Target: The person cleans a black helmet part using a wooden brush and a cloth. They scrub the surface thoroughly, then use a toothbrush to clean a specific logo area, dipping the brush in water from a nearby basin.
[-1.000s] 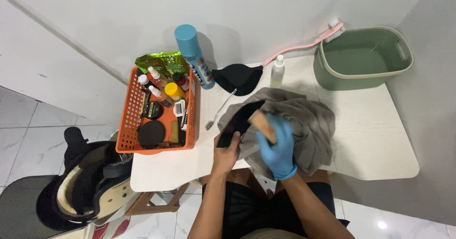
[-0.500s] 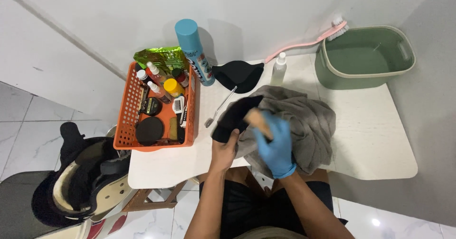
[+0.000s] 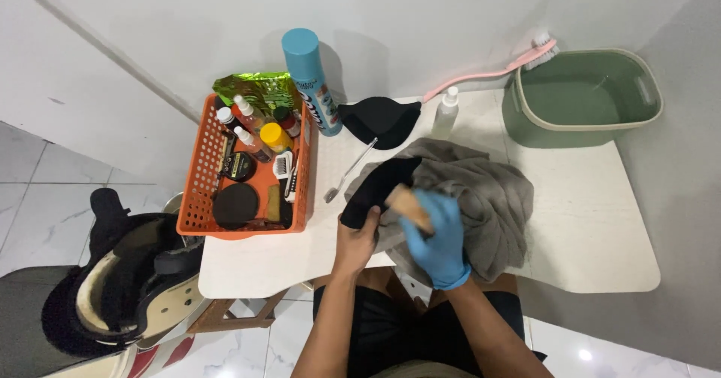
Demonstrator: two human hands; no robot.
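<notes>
My left hand (image 3: 357, 240), bare, grips the near end of a black fabric piece (image 3: 374, 186) that lies on a grey cloth (image 3: 481, 198) spread over the white table (image 3: 586, 220). My right hand (image 3: 438, 233) wears a blue glove and is closed on a small wooden brush (image 3: 405, 201), pressed against the black piece. Both hands meet at the table's near edge, above my lap.
An orange basket (image 3: 197, 190) of bottles, tins and brushes stands at the left. A tall blue spray can (image 3: 309, 78), another black pad (image 3: 379, 120), a small white bottle (image 3: 446, 109) and a toothbrush (image 3: 348, 172) lie behind. A green tub (image 3: 582, 96) and pink brush (image 3: 492, 70) sit at the back right. A helmet (image 3: 124, 280) rests lower left.
The right hand with the brush has shifted slightly along the black piece. The left hand keeps its grip in the same place.
</notes>
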